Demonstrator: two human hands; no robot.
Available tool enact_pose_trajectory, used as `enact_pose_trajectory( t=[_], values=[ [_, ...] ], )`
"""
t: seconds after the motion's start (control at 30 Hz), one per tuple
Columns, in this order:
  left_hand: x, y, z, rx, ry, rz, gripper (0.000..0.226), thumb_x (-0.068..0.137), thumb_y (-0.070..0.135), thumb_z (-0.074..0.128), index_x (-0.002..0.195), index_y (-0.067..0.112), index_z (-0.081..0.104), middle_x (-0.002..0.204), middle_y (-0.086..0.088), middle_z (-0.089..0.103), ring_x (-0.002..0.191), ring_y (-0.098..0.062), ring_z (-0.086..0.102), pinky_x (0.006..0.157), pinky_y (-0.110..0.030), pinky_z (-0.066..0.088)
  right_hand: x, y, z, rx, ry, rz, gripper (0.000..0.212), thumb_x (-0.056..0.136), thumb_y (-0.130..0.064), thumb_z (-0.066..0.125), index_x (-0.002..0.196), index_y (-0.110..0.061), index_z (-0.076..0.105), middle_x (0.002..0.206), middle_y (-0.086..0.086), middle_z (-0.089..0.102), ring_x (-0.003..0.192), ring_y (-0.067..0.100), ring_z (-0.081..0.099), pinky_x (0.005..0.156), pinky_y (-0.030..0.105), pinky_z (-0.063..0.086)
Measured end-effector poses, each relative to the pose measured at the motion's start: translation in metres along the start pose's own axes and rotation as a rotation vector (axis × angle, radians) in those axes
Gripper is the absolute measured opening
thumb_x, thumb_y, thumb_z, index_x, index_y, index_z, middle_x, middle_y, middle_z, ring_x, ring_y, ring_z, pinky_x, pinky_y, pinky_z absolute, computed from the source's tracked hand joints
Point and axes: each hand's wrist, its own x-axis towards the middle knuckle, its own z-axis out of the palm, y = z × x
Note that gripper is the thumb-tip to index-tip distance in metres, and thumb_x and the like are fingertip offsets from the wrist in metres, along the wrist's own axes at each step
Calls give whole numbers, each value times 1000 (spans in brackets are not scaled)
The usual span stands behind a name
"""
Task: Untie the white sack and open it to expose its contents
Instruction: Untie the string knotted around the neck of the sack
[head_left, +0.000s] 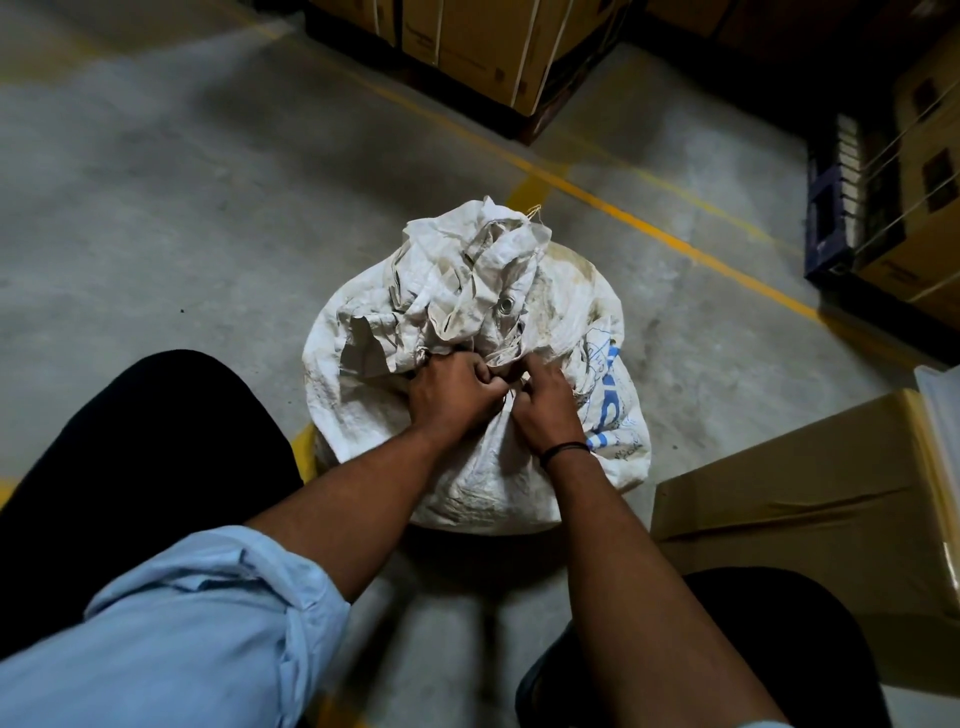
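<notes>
A full white woven sack (566, 291) with blue print stands on the concrete floor in front of me. Its crumpled neck bunches upward and leans away, with a metal eyelet showing in the folds. My left hand (451, 391) and my right hand (546, 400) meet at the tied neck on the near side. Both have their fingers curled in, pinching the thin string of the tie (509, 392) between them. The sack's mouth is closed and its contents are hidden.
A cardboard box (810, 514) lies close on the right of the sack. Strapped cartons on a pallet (498, 47) stand behind, more cartons (914, 208) at the far right. Yellow floor lines (649, 228) cross the concrete. My dark trouser knee (130, 447) is at the left.
</notes>
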Motion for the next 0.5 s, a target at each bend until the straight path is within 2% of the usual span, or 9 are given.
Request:
enact_pose_trajectory(
  t=[0.13,0.2,0.27,0.37,0.4,0.5],
  values=[
    [4,-8,2,-89,-45,19,24,70,49,72,58,31,62,71,9,71,74,-13,70,62,-23,46,0,3,-1,70,40,16,37,72,-7,47,104,-15,62,96,15,59,95,33,53,77,32,40],
    [8,-13,2,-145,-87,32,26,73,49,74,57,31,64,67,12,71,69,-7,68,59,-22,43,-2,6,-1,100,66,-10,35,73,-5,51,103,-19,62,96,10,59,91,29,55,78,33,45],
    [12,-18,2,-206,-142,75,26,75,48,78,59,31,67,66,13,71,65,-3,67,58,-24,48,-7,8,-1,117,76,-41,29,78,-10,58,104,-22,61,100,7,58,89,19,54,81,33,50],
    [18,-27,1,-289,-226,154,14,78,36,82,68,31,73,72,9,75,70,-7,70,71,-38,58,-14,12,-1,169,116,-91,22,81,-28,75,98,-23,62,98,0,56,86,7,53,78,11,44],
    [20,-29,1,-310,-253,172,12,77,34,84,72,29,75,73,8,75,71,-9,71,73,-41,59,-15,12,1,189,158,-88,20,82,-30,77,96,-23,64,96,0,56,83,6,53,75,9,43],
    [17,-26,-2,-325,-258,187,15,74,42,81,72,28,74,75,6,76,76,-15,73,75,-42,59,-14,9,9,295,321,-14,5,85,-18,75,89,-17,73,89,7,62,77,12,59,73,23,51]
  ],
)
